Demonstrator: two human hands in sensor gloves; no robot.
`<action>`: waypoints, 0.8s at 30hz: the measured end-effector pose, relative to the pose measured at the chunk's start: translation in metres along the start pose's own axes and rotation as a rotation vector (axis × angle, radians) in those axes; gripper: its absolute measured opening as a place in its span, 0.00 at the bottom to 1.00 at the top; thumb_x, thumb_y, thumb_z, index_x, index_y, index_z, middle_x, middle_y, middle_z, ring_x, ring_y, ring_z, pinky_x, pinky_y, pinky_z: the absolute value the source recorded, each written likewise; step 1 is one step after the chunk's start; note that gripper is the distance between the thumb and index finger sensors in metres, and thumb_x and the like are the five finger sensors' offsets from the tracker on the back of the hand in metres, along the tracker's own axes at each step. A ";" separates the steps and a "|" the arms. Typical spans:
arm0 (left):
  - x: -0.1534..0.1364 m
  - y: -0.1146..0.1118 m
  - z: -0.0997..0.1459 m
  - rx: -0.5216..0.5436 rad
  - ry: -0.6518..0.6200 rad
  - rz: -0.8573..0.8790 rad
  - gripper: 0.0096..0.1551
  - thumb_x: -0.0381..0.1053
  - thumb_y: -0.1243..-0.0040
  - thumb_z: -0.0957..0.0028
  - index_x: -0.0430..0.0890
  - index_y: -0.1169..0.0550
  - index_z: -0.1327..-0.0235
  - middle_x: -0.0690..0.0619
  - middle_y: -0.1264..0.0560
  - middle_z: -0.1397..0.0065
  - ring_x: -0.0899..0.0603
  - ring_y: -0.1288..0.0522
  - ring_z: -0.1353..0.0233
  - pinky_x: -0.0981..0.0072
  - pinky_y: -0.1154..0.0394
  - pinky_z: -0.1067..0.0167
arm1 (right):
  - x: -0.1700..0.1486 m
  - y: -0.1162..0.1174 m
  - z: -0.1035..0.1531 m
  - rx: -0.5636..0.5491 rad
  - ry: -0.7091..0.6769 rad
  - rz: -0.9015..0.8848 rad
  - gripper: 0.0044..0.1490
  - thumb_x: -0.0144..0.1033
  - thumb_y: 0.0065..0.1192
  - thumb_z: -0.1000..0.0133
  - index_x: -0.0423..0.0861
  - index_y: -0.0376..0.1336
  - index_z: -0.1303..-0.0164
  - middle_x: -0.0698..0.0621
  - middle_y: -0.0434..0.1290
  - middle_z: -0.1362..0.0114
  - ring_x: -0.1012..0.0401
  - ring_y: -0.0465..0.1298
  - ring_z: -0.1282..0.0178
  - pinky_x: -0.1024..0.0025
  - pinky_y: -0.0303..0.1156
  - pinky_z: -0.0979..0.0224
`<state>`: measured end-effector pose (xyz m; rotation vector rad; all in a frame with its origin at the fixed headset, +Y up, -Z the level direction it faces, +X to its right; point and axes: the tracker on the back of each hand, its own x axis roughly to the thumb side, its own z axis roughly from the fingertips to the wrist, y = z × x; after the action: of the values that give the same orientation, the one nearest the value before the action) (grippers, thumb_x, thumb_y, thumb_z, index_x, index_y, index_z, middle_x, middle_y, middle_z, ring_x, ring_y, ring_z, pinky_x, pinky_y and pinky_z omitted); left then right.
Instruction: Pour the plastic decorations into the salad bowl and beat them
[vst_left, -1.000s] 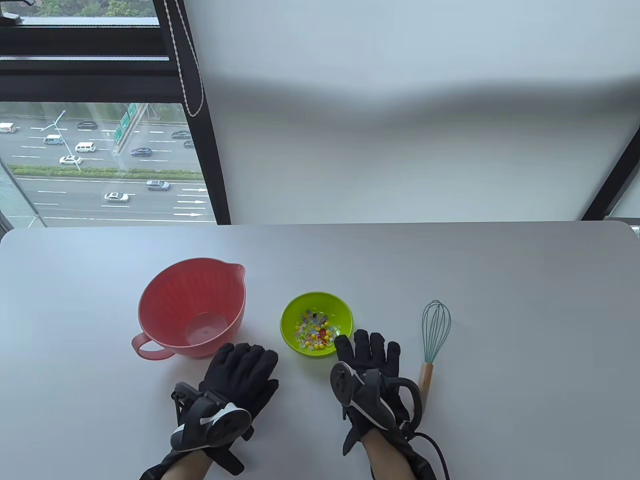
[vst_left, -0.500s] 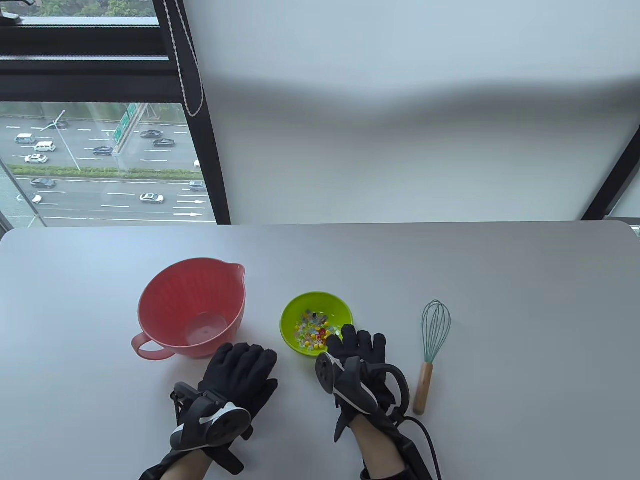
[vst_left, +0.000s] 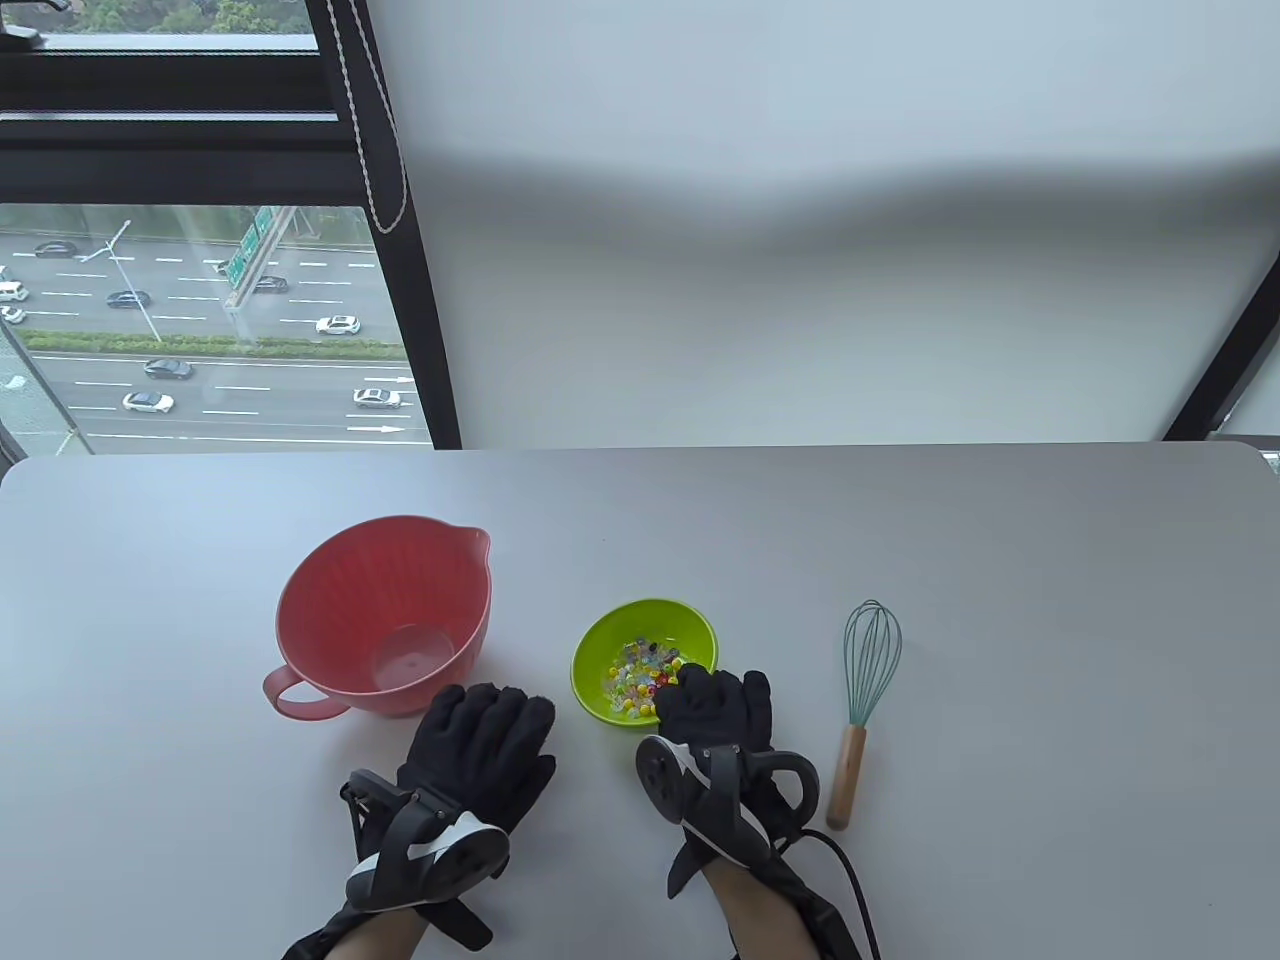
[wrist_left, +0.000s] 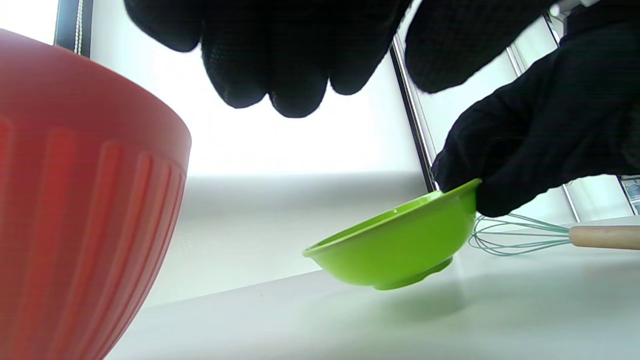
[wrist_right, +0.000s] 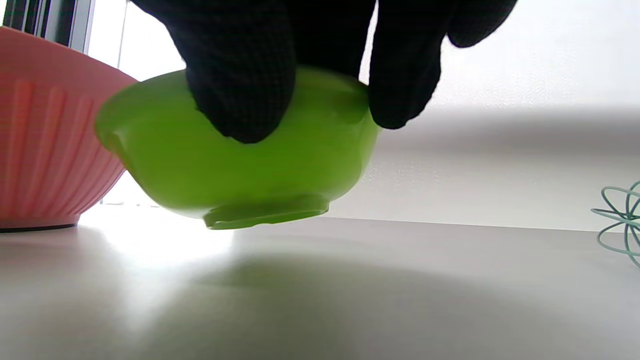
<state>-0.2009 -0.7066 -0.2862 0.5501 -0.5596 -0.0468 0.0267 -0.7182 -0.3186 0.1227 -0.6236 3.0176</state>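
Right hand (vst_left: 715, 705) pinching lifted, tilted green bowl (vst_left: 645, 660), salad bowl (vst_left: 385, 615) at its 9 o'clock; left hand (vst_left: 485, 740) relaxed, empty.

The salad bowl (vst_left: 385, 615) is coral pink with vertical ribbing on its wall. The small bowl (vst_left: 645, 660) is plain lime green, and the decorations (vst_left: 640, 678) in it are a mix of yellow, red, blue and what look like clear pieces. The whisk (vst_left: 866, 690) has pale teal wires and a light wooden handle. Both gloves, left hand (vst_left: 480, 755) and right hand (vst_left: 718, 715), are black. The table (vst_left: 1000, 600) is plain pale grey.
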 end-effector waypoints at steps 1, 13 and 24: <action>0.001 0.001 0.000 0.009 -0.001 -0.010 0.35 0.64 0.40 0.43 0.50 0.28 0.26 0.51 0.28 0.26 0.37 0.27 0.26 0.38 0.36 0.25 | 0.000 -0.003 0.000 -0.011 0.002 -0.012 0.26 0.46 0.77 0.50 0.60 0.69 0.42 0.58 0.69 0.26 0.49 0.76 0.30 0.44 0.58 0.21; 0.005 0.009 0.000 0.091 0.016 -0.115 0.41 0.58 0.41 0.41 0.52 0.42 0.17 0.49 0.43 0.17 0.35 0.40 0.19 0.36 0.46 0.22 | 0.014 -0.037 0.006 -0.112 -0.050 -0.099 0.26 0.49 0.75 0.48 0.60 0.67 0.40 0.60 0.67 0.26 0.47 0.70 0.30 0.40 0.49 0.20; 0.011 0.013 -0.002 0.149 0.017 -0.149 0.34 0.52 0.44 0.40 0.54 0.37 0.19 0.51 0.38 0.19 0.36 0.40 0.20 0.37 0.46 0.23 | 0.025 -0.051 0.011 -0.133 -0.124 -0.161 0.25 0.50 0.75 0.48 0.64 0.67 0.41 0.62 0.67 0.27 0.47 0.68 0.31 0.38 0.43 0.19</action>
<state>-0.1921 -0.6961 -0.2761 0.7360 -0.5070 -0.1424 0.0063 -0.6753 -0.2861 0.3383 -0.7826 2.8205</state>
